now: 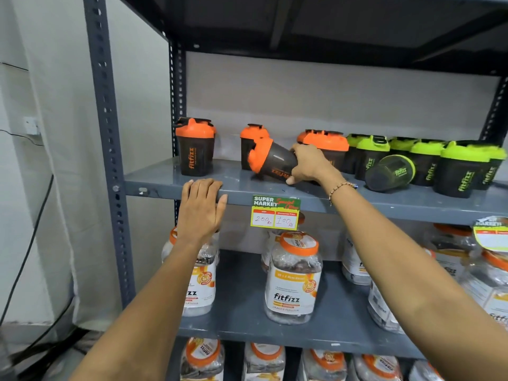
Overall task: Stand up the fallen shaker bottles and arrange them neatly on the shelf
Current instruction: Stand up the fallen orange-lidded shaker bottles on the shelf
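My right hand [308, 166] grips the tilted orange-lidded shaker [270, 160], lid toward nine o'clock, while my left hand [202, 207] lies flat, open and empty on the shelf [154, 185] edge.

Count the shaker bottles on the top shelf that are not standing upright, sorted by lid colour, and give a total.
orange-lidded shaker bottle, tilted in the right hand: 1
green-lidded shaker bottle, lying on its side: 1
Total: 2
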